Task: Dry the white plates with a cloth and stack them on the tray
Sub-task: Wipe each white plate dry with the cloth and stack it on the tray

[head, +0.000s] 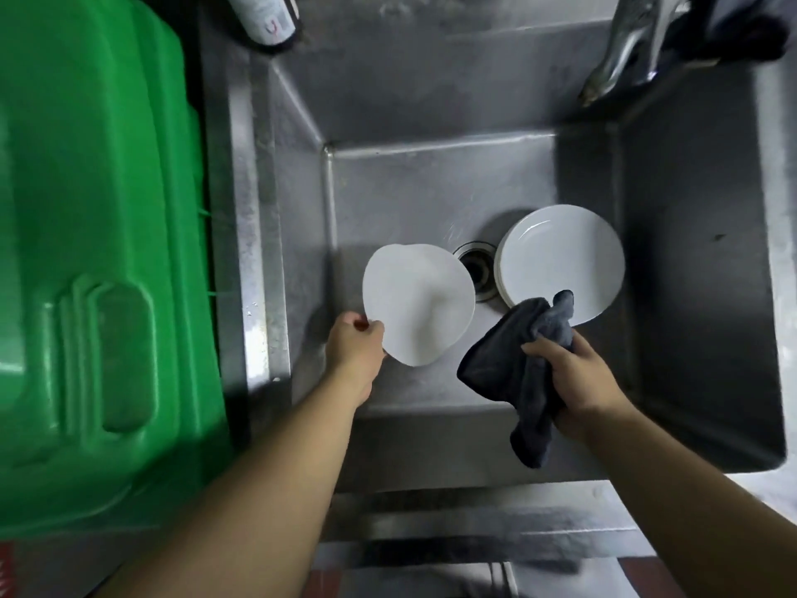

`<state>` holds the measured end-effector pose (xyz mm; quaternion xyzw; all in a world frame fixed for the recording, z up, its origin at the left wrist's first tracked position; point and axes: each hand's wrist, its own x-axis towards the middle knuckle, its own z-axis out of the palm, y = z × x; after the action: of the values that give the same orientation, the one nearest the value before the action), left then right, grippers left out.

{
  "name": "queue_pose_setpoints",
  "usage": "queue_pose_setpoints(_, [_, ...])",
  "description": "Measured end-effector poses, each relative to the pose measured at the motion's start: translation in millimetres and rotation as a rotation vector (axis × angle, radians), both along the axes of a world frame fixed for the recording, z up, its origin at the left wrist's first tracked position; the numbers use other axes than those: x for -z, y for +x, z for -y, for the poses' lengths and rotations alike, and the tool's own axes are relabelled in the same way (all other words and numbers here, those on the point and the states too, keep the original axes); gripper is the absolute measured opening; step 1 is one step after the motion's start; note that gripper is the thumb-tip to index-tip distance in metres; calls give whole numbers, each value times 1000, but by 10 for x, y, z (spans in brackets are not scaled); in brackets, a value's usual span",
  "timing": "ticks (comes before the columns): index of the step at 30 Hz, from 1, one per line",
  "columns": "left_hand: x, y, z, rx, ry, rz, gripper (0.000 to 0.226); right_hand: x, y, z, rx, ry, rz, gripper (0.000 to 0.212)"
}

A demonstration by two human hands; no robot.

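My left hand pinches the near-left rim of a white plate and holds it tilted above the sink floor. The plate looks blurred. My right hand grips a dark grey cloth that hangs down in front of it, to the right of the held plate and apart from it. A stack of white plates lies on the sink floor at the right, just beyond the cloth. A large green plastic tray lies to the left of the sink.
The steel sink is deep, with a drain between the held plate and the stack. A tap reaches over the far right corner. A bottle stands at the far left rim. A dark cloth lies at the top right.
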<state>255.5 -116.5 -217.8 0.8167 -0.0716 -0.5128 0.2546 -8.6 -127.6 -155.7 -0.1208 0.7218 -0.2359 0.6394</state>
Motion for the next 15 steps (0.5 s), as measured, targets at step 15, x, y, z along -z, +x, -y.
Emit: queue_pose_setpoints(15, [-2173, -253, -336, -151, -364, -497, 34, -1893, -33, 105, 11, -251, 172, 25])
